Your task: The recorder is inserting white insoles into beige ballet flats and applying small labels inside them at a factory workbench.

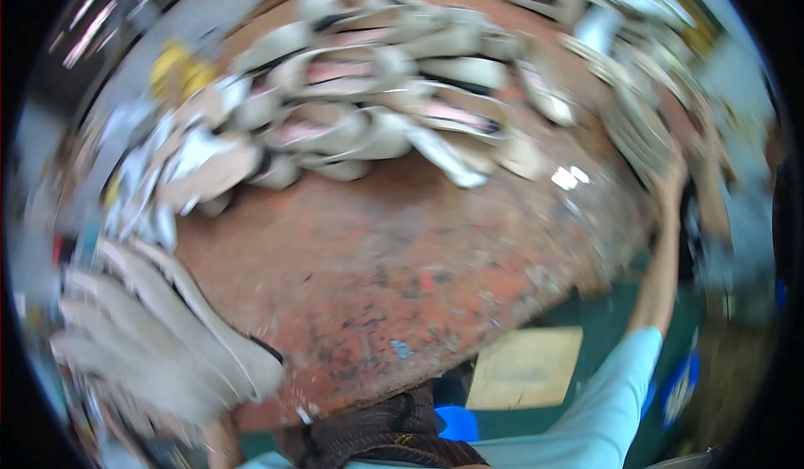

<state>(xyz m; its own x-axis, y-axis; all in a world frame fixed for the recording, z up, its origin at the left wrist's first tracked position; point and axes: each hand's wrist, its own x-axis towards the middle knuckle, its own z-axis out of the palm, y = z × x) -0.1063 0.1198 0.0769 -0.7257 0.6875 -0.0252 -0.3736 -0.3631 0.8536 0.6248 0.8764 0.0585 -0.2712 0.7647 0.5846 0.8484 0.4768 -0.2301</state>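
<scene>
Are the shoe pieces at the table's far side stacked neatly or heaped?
Heaped: the shoe pieces lie crossed and overlapping at many angles on the table.

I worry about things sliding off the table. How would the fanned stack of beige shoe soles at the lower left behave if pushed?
The stack of soles would probably slide apart rather than move together, since the flat pieces lie loosely overlapped. Each looks thin, so likely light and somewhat bendy. It reaches the worn table edge, so some could drop.
</scene>
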